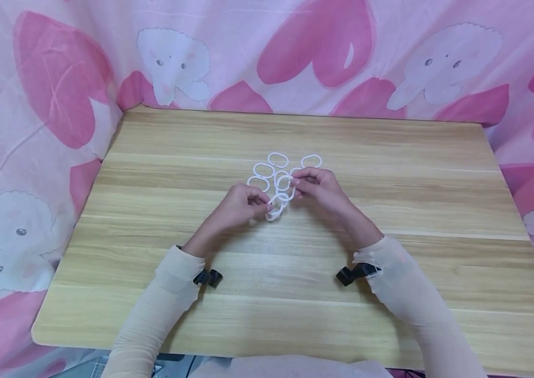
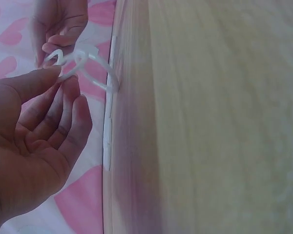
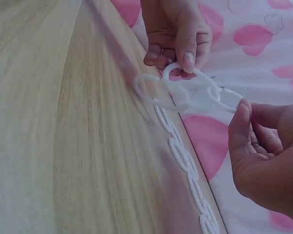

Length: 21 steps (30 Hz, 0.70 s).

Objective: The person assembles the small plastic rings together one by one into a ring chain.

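Several white oval plastic links [image 1: 278, 160] lie on the wooden table. My left hand [image 1: 243, 205] pinches one link [image 3: 195, 75] between thumb and finger, just above the table. Opposite it, my right hand [image 1: 321, 189] pinches another link [image 3: 229, 100] by its end. These two links appear hooked through each other between the hands, as the right wrist view shows. A further link [image 3: 145, 90] hangs beside the left hand's one. In the left wrist view the held links [image 2: 83, 61] overlap, so their joints are hard to make out.
Loose links spread just beyond the hands, one link [image 1: 311, 161] lying apart behind the right hand. The wooden table [image 1: 267, 294] reaches to a pink patterned curtain [image 1: 233, 52] at the back and sides. A black wrist camera [image 1: 210, 278] sits on the left sleeve.
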Each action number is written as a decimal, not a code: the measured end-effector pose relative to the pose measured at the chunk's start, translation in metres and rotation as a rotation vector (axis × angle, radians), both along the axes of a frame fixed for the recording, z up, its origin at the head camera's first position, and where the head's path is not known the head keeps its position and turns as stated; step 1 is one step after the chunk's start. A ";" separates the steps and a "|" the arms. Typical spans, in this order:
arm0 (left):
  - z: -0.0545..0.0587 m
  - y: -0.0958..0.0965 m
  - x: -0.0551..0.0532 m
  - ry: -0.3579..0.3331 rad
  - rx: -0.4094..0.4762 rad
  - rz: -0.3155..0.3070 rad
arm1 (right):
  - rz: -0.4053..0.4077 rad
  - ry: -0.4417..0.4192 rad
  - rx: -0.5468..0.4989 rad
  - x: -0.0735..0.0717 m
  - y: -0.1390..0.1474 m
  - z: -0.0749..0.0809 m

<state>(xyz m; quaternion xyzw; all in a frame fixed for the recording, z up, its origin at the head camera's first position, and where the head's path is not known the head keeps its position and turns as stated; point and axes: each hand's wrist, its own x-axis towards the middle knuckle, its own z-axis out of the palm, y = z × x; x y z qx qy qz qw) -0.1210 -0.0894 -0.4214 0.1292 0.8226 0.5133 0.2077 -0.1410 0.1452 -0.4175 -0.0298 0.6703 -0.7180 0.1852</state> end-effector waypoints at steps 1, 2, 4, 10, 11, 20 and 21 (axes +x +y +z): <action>0.000 0.000 0.000 -0.001 0.000 -0.001 | 0.008 0.016 0.010 0.001 -0.001 0.001; -0.001 0.001 0.000 -0.005 0.001 0.000 | 0.014 0.029 0.022 0.002 -0.001 0.003; -0.001 0.002 0.000 -0.003 -0.006 0.009 | 0.030 0.055 0.040 0.004 -0.003 0.006; -0.001 0.002 0.001 0.020 0.057 0.085 | 0.062 0.108 0.041 0.007 -0.011 0.011; -0.001 0.002 0.001 0.024 0.088 0.100 | 0.067 0.113 0.040 0.007 -0.012 0.012; -0.002 -0.004 0.003 0.043 0.273 0.152 | 0.102 0.139 0.041 0.005 -0.018 0.011; -0.002 -0.005 0.004 0.042 0.277 0.151 | 0.107 0.145 0.048 0.004 -0.017 0.010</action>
